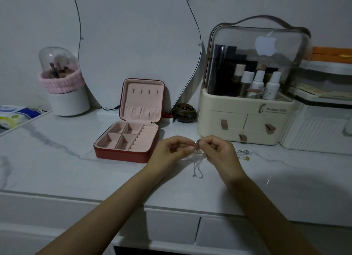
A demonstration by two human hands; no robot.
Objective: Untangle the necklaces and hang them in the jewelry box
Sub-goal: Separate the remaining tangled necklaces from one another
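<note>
A: Both hands, left hand point(172, 150) and right hand point(221, 150), pinch the tangled necklaces point(198, 155) above the tabletop's point(57, 169) front middle.

B: Pulling hard could tighten the knot; the jewelry box point(131, 129) hooks behind are bare.

Hidden and cut-off detail at the tabletop point(57, 171)

Curled fingers point(209, 146) are concealing how the tangled necklaces point(198, 159) are knotting; the left edge is cropping a printed packet point(11, 115); brushes inside the domed holder point(57, 64) are blurring.
</note>
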